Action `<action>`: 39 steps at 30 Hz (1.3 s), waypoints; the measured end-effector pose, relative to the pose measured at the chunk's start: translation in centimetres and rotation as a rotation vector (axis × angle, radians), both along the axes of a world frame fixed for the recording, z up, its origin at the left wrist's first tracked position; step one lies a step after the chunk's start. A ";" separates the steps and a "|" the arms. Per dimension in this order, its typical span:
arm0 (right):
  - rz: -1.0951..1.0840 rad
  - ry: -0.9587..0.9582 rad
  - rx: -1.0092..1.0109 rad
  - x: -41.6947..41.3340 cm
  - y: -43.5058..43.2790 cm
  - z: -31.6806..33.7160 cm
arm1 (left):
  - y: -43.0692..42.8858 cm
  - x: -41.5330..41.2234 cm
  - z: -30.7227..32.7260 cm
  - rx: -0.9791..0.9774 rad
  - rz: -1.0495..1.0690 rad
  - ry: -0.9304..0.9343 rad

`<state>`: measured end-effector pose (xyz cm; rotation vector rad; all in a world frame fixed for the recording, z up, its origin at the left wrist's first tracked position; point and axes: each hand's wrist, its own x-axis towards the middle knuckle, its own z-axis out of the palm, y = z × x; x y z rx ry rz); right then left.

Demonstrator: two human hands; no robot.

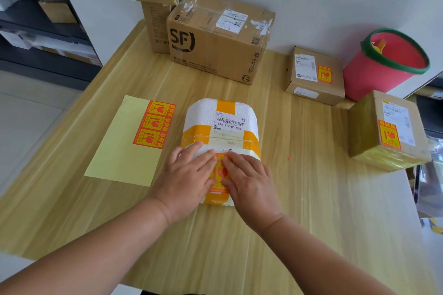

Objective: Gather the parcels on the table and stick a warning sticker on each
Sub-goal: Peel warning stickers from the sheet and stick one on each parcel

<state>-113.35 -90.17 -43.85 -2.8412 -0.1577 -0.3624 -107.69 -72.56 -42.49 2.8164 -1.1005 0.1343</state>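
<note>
Evidently the job is partway through. Both hands lie flat and open, fingers spread, on the near end of the white foam parcel (221, 141) at the middle of the surface (299, 199): the left hand (188, 175) and the right hand (249, 179) press down a red-and-orange warning sticker (219, 172), which shows between them. Neither hand grips anything; they smooth the label against the yellow tape band.

Two parcels look finished. The small brown box (314, 74) at about two o'clock from the foam parcel carries a sticker on its top, and the taped box (386, 132), at three o'clock near the surface's edge, also shows one on its top face.

Still to do, as far as I can judge: the large SF box (215, 38) at twelve o'clock shows no warning sticker on its visible faces, nor do the stacked cartons (155, 7) at eleven o'clock behind it. Their hidden sides cannot be checked.

The sticker sheet (127, 141) lies at nine o'clock with three stickers left on it. A red bin (383, 64) with a green rim stands at two o'clock, beside the small brown box.
</note>
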 end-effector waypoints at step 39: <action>-0.044 0.063 -0.030 -1.9 1.1 -0.4 | 0.4 -1.1 -0.5 0.032 0.044 0.272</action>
